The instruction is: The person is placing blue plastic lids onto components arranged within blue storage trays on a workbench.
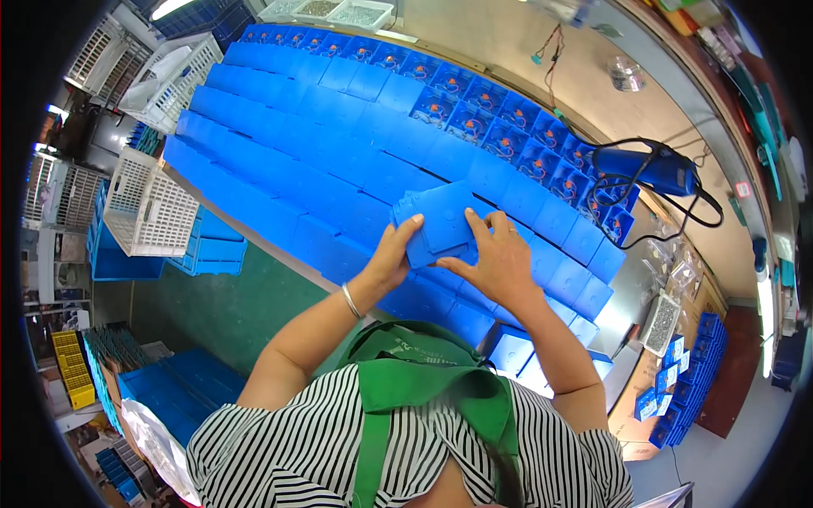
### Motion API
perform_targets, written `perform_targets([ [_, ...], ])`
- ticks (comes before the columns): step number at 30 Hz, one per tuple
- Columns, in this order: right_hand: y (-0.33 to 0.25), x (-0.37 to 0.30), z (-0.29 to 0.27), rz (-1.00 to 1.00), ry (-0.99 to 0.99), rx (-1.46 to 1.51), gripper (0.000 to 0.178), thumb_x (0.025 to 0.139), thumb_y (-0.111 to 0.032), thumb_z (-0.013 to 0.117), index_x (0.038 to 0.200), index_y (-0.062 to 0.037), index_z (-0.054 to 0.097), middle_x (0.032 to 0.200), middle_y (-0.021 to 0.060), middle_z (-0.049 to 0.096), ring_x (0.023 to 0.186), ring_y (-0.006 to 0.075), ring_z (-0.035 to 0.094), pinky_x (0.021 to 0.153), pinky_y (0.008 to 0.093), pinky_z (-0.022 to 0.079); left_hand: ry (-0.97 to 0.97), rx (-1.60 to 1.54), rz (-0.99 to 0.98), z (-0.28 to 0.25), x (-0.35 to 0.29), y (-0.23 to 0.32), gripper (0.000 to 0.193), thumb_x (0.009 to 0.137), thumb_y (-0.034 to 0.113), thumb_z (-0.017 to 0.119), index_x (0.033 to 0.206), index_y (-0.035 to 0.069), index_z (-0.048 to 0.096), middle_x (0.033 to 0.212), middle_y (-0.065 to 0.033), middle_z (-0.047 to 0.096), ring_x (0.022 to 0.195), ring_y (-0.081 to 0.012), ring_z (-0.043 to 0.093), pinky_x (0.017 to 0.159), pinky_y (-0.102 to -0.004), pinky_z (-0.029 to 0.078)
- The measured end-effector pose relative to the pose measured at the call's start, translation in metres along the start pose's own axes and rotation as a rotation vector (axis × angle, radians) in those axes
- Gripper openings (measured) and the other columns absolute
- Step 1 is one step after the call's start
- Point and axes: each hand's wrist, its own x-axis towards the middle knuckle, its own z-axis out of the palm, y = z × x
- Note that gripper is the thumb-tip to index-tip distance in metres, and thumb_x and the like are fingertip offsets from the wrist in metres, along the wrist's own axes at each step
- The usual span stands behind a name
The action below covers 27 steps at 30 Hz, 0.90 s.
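Observation:
Between my two hands is a small stack of flat, square blue plastic covers (442, 218), held above the rows of boxes. My left hand (396, 252) is closed on the stack's left side, thumb on top. On the right side, my right hand (501, 258) grips the stack with thumb and fingers at its edge. Beneath and around them, rows of blue boxes topped with flat covers (330, 182) fill the table. Toward the far and right edges stand uncovered blue boxes (470, 123) with red-and-orange parts and wires inside.
A blue corded tool (648, 169) with looped black cable lies at the right end of the boxes. White crates (152, 203) and blue bins (212, 241) stand left of the table. A tray of small metal pieces (660, 324) sits at the right, near more blue boxes (699, 381).

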Motion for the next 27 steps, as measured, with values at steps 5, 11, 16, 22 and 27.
perform_targets([
  [5, 0.003, 0.052, -0.016, -0.395, -0.01, -0.053, 0.076, 0.064, -0.036, 0.083, 0.127, -0.0026, 0.055, 0.124, 0.0229, 0.051, 0.117, 0.0381, 0.05, 0.094, 0.0423, 0.045, -0.13, 0.233, -0.175, -0.04, 0.013, 0.048, 0.055, 0.088, 0.03, 0.065, 0.131, 0.001, 0.047, 0.12, -0.0118, 0.059, 0.105, -0.0206, 0.061, 0.087, -0.0348, 0.054],
  [11, 0.005, 0.085, 0.025, -0.521, -0.095, -0.008, 0.073, 0.066, -0.028, 0.083, 0.129, -0.0058, 0.054, 0.139, 0.0253, 0.043, 0.127, 0.0414, 0.043, 0.103, 0.0458, 0.04, -0.095, 0.177, -0.184, -0.061, 0.034, 0.071, 0.053, 0.088, 0.026, 0.066, 0.13, 0.0, 0.048, 0.122, -0.0123, 0.059, 0.108, -0.0216, 0.061, 0.09, -0.0361, 0.053],
  [16, -0.013, 0.103, 0.036, -0.508, -0.026, 0.059, 0.075, 0.062, -0.025, 0.082, 0.13, -0.0095, 0.055, 0.138, 0.0225, 0.045, 0.124, 0.0405, 0.046, 0.101, 0.0477, 0.042, -0.074, 0.087, -0.17, -0.085, 0.045, 0.077, 0.054, 0.091, 0.03, 0.065, 0.133, 0.001, 0.045, 0.125, -0.0121, 0.058, 0.111, -0.0218, 0.059, 0.092, -0.0373, 0.053],
  [22, -0.03, 0.129, 0.028, -0.47, 0.023, 0.031, 0.071, 0.063, -0.027, 0.082, 0.127, -0.0113, 0.057, 0.136, 0.0203, 0.048, 0.121, 0.0393, 0.048, 0.099, 0.0476, 0.043, -0.136, -0.072, -0.186, -0.096, 0.063, 0.087, 0.061, 0.091, 0.036, 0.065, 0.137, 0.003, 0.042, 0.128, -0.0116, 0.056, 0.117, -0.0217, 0.056, 0.097, -0.0391, 0.05],
  [27, -0.006, 0.185, 0.026, -0.442, 0.243, 0.054, 0.071, 0.063, -0.033, 0.081, 0.126, -0.0084, 0.058, 0.135, 0.0191, 0.05, 0.119, 0.0383, 0.05, 0.098, 0.0478, 0.043, -0.117, -0.053, -0.173, -0.104, 0.069, 0.093, 0.063, 0.088, 0.031, 0.07, 0.137, 0.003, 0.041, 0.13, -0.0115, 0.054, 0.12, -0.0222, 0.053, 0.099, -0.0397, 0.048],
])
